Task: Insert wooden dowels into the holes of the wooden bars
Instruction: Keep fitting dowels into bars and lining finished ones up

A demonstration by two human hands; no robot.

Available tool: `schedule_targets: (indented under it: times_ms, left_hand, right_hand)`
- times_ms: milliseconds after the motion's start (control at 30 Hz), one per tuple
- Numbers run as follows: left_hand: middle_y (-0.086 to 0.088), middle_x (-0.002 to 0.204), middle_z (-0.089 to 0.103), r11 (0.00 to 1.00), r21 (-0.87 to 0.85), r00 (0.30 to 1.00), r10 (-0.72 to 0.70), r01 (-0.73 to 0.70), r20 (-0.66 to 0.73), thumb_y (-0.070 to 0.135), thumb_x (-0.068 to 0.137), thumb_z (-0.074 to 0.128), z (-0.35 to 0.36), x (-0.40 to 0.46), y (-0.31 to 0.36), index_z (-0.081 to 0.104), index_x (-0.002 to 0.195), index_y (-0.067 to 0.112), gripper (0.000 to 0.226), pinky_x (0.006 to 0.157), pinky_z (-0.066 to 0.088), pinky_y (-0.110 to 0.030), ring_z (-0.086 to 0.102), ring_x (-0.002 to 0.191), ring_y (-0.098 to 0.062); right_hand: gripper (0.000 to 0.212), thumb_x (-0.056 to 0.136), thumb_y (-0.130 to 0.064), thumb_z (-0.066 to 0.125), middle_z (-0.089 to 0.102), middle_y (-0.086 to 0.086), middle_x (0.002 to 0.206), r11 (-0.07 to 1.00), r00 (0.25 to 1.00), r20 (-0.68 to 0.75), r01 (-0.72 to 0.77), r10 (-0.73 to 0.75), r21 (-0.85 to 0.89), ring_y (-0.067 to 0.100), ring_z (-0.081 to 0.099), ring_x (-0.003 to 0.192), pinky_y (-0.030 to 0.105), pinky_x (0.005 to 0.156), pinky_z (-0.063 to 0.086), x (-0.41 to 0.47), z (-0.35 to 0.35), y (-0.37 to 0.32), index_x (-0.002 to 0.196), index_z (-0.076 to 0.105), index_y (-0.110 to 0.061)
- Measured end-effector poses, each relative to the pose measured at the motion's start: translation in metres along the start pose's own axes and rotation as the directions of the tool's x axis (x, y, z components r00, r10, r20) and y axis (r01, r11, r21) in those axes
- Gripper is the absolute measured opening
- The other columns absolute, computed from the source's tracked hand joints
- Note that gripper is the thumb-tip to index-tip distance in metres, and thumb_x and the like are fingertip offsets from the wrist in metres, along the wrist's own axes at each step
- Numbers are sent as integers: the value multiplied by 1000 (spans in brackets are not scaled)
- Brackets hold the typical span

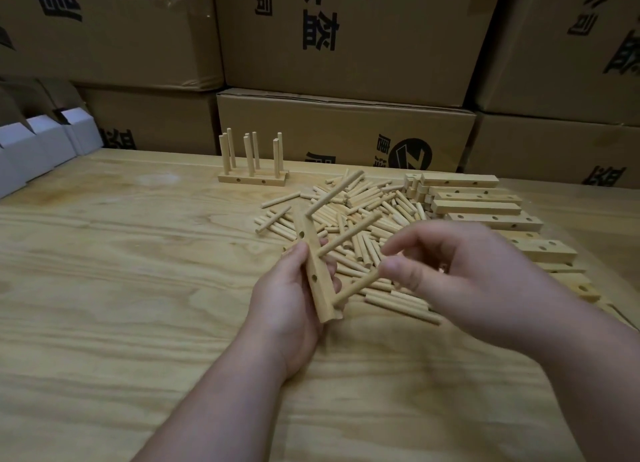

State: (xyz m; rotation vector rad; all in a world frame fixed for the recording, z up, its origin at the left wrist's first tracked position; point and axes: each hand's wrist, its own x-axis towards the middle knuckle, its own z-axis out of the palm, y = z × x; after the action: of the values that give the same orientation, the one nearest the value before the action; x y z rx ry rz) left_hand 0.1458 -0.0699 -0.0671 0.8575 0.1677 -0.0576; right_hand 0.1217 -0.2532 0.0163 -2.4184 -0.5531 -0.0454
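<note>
1. Bar (315,271) held upright-ish in left hand (291,302), fingers wrapped round it, holes turned right for easy feeding.
2. Three dowels (349,235) already seated, jutting right; lowest dowel (356,285) touched at its tip by right hand (460,274), thumb and forefinger loosely curled, seemingly pressing it home.
3. Loose dowel pile (363,219) and blank bars (478,207) kept near, right of centre.
4. Finished pair (252,176) parked far.
5. Pale wood bench (121,254); stacked cartons (346,39) behind.

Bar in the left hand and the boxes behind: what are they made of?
Bar: pale bare wood by the look, faint grain, matte, no visible paint. Boxes: brown corrugated cardboard, probably, given the taped seams, folded edges and black printed lettering.
</note>
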Motion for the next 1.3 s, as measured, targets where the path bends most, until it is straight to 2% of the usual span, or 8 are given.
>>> schedule_targets:
  times_ms: [200, 467, 567, 667, 800, 867, 1100, 1300]
  left_hand:
    - [-6, 69, 46, 996, -92, 999, -13, 9, -43, 28, 100, 38, 1, -2, 3, 62, 112, 11, 31, 55, 33, -31, 41, 58, -17]
    - [-6, 64, 45, 996, -84, 1000, -19, 17, -23, 27, 96, 37, -2, -3, 5, 60, 109, 14, 29, 48, 37, -28, 42, 51, -16]
    - [-6, 66, 52, 996, -88, 1000, -19, 18, -13, 27, 97, 39, 0, -2, 5, 62, 113, 14, 30, 52, 43, -31, 50, 54, -17]
    - [-8, 78, 68, 998, -62, 999, 26, -25, 18, 24, 103, 40, 1, -1, 2, 62, 119, 17, 28, 58, 49, -35, 64, 62, -20]
    - [-13, 101, 74, 997, -33, 997, 75, -74, 16, 22, 106, 42, -1, 0, 1, 60, 126, 20, 27, 63, 48, -36, 70, 76, -24]
    - [-12, 99, 76, 996, -14, 996, 93, -93, 0, 22, 106, 42, -1, 0, 1, 60, 124, 21, 26, 59, 51, -33, 72, 75, -22]
    - [-10, 112, 76, 968, 16, 966, 253, -252, -47, 25, 99, 54, -2, 5, 2, 61, 127, 28, 30, 69, 59, -33, 74, 97, -24]
    - [1, 105, 78, 966, -81, 945, 219, -245, -242, 28, 104, 49, -19, 17, 12, 57, 129, 34, 28, 73, 58, -36, 76, 97, -21]
  right_hand:
    - [53, 76, -80, 38, 69, -6, 76, 972, 974, -8, -226, 226, -69, 12, 64, 65, 47, 65, 60, 2, -7, 15, 88, 69, -40]
    - [59, 91, -72, 25, 59, -36, 68, 960, 960, -13, -280, 280, 9, -1, 54, 67, 27, 64, 39, 7, 7, 36, 87, 70, -35]
    - [36, 102, -40, 39, 63, -25, 66, 947, 952, -19, -300, 304, 110, -1, 53, 60, 26, 61, 40, 10, 10, 36, 87, 72, -35]
    - [37, 88, -7, 48, 71, -5, 68, 852, 920, 33, -375, 391, 366, 7, 56, 54, 29, 50, 42, 16, 16, 22, 82, 76, -31]
    - [9, 88, -37, 69, 76, 0, 81, 845, 946, 45, -308, 321, 437, 13, 66, 62, 30, 55, 53, 13, 30, 10, 88, 77, -33]
    - [13, 79, -47, 77, 76, -1, 80, 872, 954, 1, -275, 301, 405, 8, 66, 62, 33, 61, 57, 11, 36, 9, 89, 76, -38]
    - [8, 82, -29, 82, 76, -11, 77, 886, 929, 12, -357, 370, 296, 7, 72, 71, 41, 78, 61, 40, 49, 4, 78, 78, -35]
    - [20, 85, -39, 77, 63, -23, 77, 976, 964, -161, -200, 212, 88, -7, 59, 77, 16, 63, 43, 157, 55, -12, 103, 73, -32]
